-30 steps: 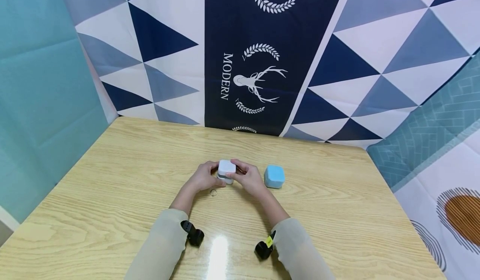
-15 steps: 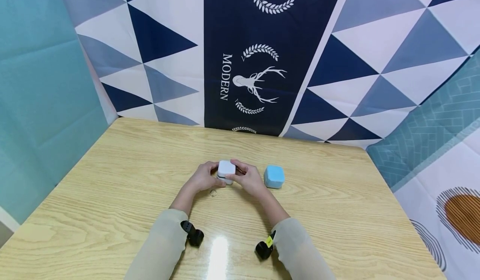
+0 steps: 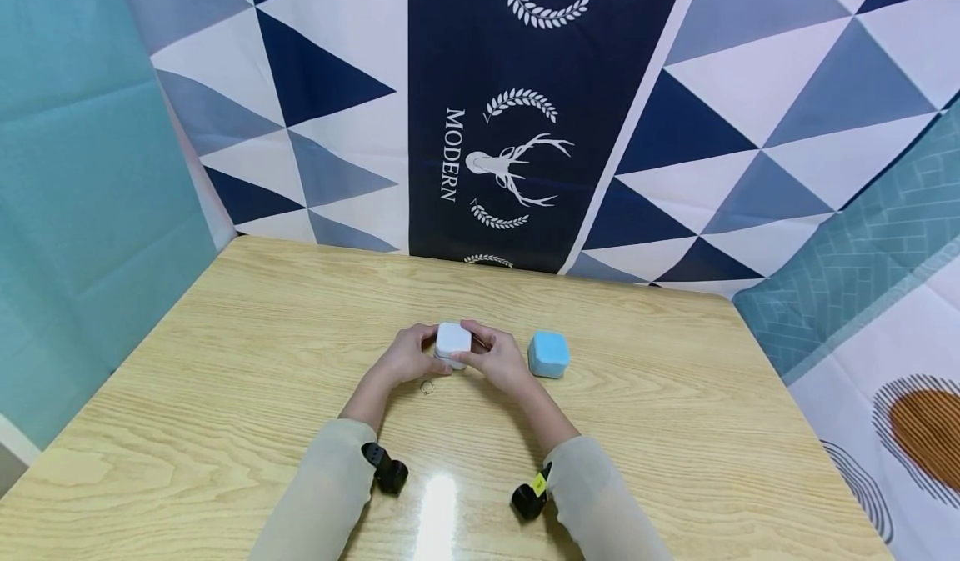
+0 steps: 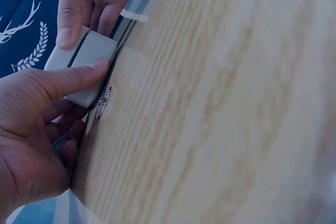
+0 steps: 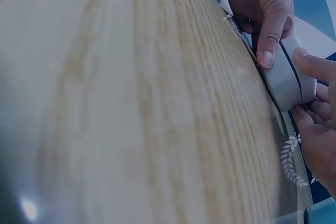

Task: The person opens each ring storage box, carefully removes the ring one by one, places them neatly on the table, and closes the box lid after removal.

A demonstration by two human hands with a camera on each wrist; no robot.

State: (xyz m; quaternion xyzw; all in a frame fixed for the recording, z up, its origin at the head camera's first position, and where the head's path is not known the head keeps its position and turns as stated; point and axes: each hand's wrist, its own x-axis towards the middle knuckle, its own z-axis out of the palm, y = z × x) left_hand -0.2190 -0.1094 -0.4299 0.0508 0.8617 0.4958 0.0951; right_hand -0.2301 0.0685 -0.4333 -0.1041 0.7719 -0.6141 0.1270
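Note:
A small white box (image 3: 453, 338) with rounded corners sits on the table between both hands. My left hand (image 3: 408, 354) grips its lower part, thumb along the near side in the left wrist view. My right hand (image 3: 501, 363) pinches the upper part, the lid, between thumb and fingers. In the right wrist view a thin dark seam runs round the white box (image 5: 281, 80) between lid and base. A ring (image 3: 427, 388) lies on the wood just in front of the left hand; in the left wrist view the ring (image 4: 103, 100) shows a sparkling stone. The box's inside is hidden.
To the right of the right hand stands a light blue rounded box (image 3: 549, 354). The wooden table (image 3: 637, 436) ends at the back against a patterned cloth (image 3: 480, 169). Black wrist cameras are strapped over both sleeves.
The lid has come down onto the base under the right hand, and the dark gap has narrowed to a thin seam. The left hand, ring and blue box stay in place.

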